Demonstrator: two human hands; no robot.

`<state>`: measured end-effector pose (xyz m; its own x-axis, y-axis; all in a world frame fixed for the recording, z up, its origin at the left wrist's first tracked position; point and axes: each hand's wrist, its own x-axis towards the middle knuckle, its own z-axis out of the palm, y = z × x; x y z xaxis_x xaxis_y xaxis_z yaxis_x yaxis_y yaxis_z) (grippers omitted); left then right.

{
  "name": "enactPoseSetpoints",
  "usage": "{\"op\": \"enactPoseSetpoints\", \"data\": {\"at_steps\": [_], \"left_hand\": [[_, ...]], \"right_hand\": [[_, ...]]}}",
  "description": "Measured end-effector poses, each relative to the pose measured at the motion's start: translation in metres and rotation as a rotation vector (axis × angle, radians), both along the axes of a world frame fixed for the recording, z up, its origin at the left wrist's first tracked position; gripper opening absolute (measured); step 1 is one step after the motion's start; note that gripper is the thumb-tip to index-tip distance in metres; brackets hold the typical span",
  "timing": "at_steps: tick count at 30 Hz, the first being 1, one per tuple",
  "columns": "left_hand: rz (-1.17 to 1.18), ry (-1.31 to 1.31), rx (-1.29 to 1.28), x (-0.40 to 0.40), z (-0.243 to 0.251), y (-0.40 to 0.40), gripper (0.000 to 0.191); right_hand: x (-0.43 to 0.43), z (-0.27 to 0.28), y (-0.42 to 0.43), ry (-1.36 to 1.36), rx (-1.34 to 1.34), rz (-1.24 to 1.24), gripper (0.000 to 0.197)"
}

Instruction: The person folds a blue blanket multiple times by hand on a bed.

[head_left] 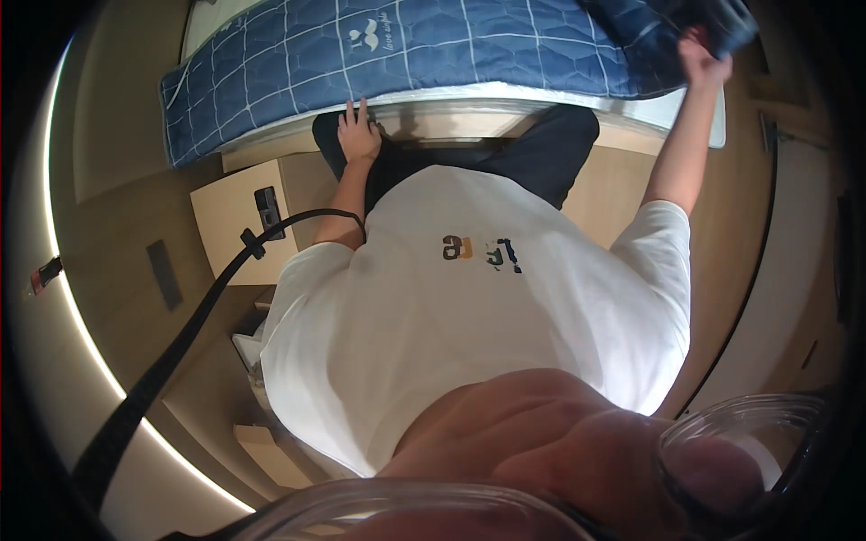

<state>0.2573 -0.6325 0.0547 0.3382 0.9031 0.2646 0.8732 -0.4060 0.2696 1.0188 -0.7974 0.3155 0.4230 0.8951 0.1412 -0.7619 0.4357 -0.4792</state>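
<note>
A blue quilted pad with white grid lines lies over a white mattress. At the upper right, my right hand grips a raised, folded part of the pad, which is blurred there. My left hand has its fingers extended at the mattress's near edge, close to the pad's border, and holds nothing. My knees in dark trousers are against the pale wooden bed frame.
Left of me stands a pale wooden bedside cabinet with a dark device on its top. A black strap crosses the view at the left. A lit strip runs along the left side.
</note>
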Motion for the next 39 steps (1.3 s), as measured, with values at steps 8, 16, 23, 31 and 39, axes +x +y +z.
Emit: {"op": "enactPoseSetpoints", "data": {"at_steps": [8,16,23,31,39], "left_hand": [[0.067,-0.200,0.134,0.099,0.011,-0.001,0.047],[-0.070,-0.134,0.295,0.128,0.047,0.118,0.056],[0.117,-0.163,0.241,0.093,0.004,0.218,0.058],[0.181,-0.118,0.090,0.078,-0.017,0.323,0.062],[0.160,-0.106,-0.025,0.089,-0.039,0.389,0.070]], "right_hand": [[0.036,-0.227,-0.184,-0.515,-0.893,-0.826,0.065],[-0.159,-0.288,-0.072,-0.678,-1.187,-0.733,0.024],[-0.223,-0.175,0.110,-1.025,-0.820,-0.762,0.019],[-0.290,-0.123,0.426,-2.159,-0.561,-0.742,0.047],[-0.339,-0.124,0.639,-2.681,-1.104,0.082,0.118]]}}
